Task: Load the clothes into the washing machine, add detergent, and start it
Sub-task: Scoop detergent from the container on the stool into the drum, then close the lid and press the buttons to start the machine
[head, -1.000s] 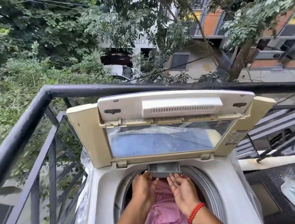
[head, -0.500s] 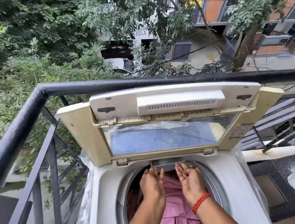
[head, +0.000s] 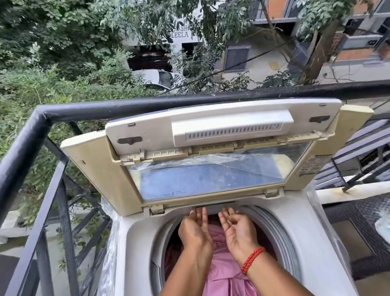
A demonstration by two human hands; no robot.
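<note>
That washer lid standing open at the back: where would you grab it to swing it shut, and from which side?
Take the lid by its top edge, near the raised vented panel, reaching up from the front. It is hinged low behind the tub opening and leans back toward the black railing, so the top edge is farthest from the hinge and probably swings it down easiest.

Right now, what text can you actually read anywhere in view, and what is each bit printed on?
"LEELA": on the white building wall across the street; the line above it is half hidden by leaves, only "ABH" shows.
"6.2": on the lid window of the washing machine; the small words before it are too blurred to read.
Sticker on the lid's right frame: too small to read.
</note>
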